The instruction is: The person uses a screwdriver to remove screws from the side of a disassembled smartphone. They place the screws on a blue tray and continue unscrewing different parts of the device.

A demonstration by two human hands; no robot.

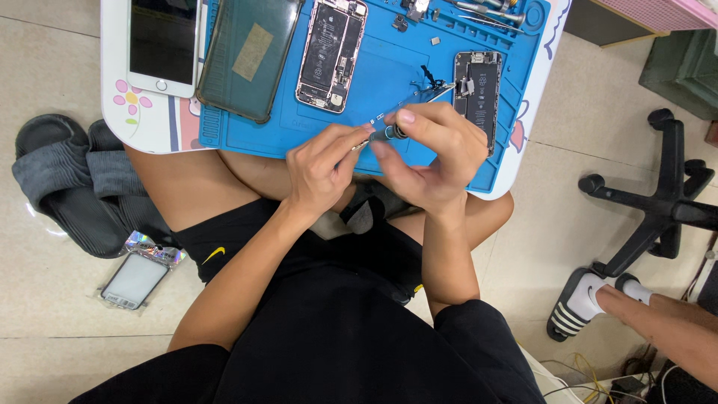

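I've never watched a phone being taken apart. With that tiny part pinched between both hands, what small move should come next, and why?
Probably lower the small dark part onto the blue mat beside the opened phone. Both the left hand and right hand pinch it in the air above the mat's edge, over the lap, where a slip could lose it.

A white smartphone with a dark screen (163,45) is lying face up on my white tabletop (142,123), just beside a dark translucent phone case (247,56) that is overlapping the blue silicone repair mat (389,75). An opened phone chassis with exposed circuitry (330,54) is resting mid-mat. On the floor, grey slide sandals (63,183) are sitting near a packaged glass screen panel (134,280). A black chair base (658,202) is standing beside another person's striped sandal (576,303).
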